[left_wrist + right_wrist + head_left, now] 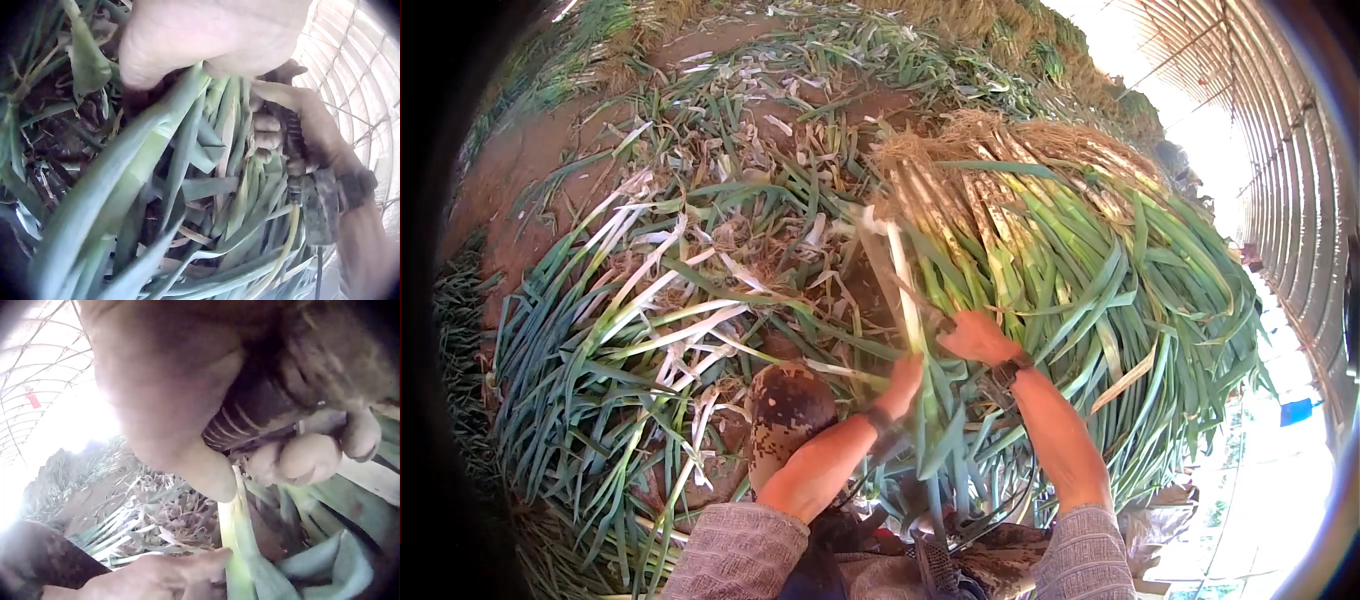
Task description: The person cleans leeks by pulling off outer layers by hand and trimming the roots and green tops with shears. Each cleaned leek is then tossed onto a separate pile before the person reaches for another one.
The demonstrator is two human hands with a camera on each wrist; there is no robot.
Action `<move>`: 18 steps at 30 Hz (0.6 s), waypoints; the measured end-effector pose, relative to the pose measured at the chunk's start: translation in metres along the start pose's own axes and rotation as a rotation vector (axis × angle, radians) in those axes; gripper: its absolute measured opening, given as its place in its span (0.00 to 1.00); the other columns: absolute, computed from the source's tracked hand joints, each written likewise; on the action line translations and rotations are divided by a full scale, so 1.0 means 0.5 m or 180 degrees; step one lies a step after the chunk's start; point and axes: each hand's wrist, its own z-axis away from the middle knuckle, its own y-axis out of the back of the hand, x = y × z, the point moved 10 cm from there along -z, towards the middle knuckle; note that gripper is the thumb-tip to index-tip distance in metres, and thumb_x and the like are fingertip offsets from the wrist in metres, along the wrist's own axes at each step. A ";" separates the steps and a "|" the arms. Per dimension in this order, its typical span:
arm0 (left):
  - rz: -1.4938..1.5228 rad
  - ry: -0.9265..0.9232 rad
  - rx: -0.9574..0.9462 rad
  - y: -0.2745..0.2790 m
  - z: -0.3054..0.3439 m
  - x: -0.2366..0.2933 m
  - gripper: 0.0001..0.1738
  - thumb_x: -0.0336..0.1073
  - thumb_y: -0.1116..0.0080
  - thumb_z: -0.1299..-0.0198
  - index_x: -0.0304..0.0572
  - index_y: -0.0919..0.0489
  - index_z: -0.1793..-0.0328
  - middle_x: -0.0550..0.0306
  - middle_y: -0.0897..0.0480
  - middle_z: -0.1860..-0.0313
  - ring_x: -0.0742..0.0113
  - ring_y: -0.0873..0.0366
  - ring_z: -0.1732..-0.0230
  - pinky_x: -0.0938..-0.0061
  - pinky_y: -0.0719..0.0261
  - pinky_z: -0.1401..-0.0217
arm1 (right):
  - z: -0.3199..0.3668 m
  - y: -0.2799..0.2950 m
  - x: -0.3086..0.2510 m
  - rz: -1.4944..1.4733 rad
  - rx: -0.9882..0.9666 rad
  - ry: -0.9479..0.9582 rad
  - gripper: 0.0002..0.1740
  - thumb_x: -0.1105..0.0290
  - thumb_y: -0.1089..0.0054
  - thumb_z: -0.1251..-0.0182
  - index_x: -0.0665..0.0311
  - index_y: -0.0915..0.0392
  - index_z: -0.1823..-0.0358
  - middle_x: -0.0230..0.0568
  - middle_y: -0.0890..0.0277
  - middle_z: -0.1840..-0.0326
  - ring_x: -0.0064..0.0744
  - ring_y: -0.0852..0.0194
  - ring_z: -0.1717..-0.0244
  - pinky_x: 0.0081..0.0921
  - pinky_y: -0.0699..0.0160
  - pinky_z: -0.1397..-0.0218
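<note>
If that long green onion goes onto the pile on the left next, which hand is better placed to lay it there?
Probably the left hand: it already grips the onion and is nearer the left pile. The right hand is farther over and holds a dark ribbed tool.

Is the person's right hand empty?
No, the right hand has its fingers curled round a dark, ribbed handle.
</note>
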 end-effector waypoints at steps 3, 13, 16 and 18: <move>0.0673 0.0120 -0.0136 -0.014 0.008 0.049 0.19 0.48 0.54 0.26 0.39 0.21 0.54 0.58 0.21 0.62 0.67 0.25 0.59 0.67 0.26 0.54 | 0.067 0.021 0.035 -0.0545 0.0330 -0.0064 0.22 0.54 0.38 0.41 0.69 0.19 0.59 0.60 0.19 0.68 0.60 0.19 0.65 0.45 0.21 0.57; 0.2127 0.0269 0.0134 0.013 0.017 0.176 0.22 0.57 0.54 0.26 0.47 0.22 0.55 0.61 0.21 0.62 0.66 0.23 0.62 0.65 0.22 0.58 | 0.392 -0.098 0.078 -0.0602 0.0453 0.0261 0.20 0.55 0.35 0.40 0.64 0.21 0.56 0.54 0.21 0.73 0.57 0.21 0.70 0.45 0.24 0.64; 0.2516 0.0192 -0.0251 -0.016 0.046 0.212 0.23 0.60 0.53 0.27 0.49 0.22 0.50 0.60 0.19 0.58 0.63 0.20 0.57 0.62 0.20 0.51 | 0.431 -0.107 0.116 -0.0643 0.0784 -0.0185 0.20 0.54 0.36 0.40 0.63 0.21 0.57 0.54 0.21 0.73 0.60 0.21 0.69 0.48 0.24 0.64; 0.2419 0.0117 -0.0539 -0.032 0.063 0.243 0.25 0.59 0.51 0.28 0.47 0.23 0.44 0.60 0.19 0.56 0.62 0.20 0.53 0.62 0.20 0.46 | 0.446 -0.102 0.112 -0.0576 0.0739 -0.0212 0.20 0.51 0.39 0.38 0.61 0.20 0.57 0.54 0.19 0.71 0.61 0.20 0.67 0.50 0.23 0.61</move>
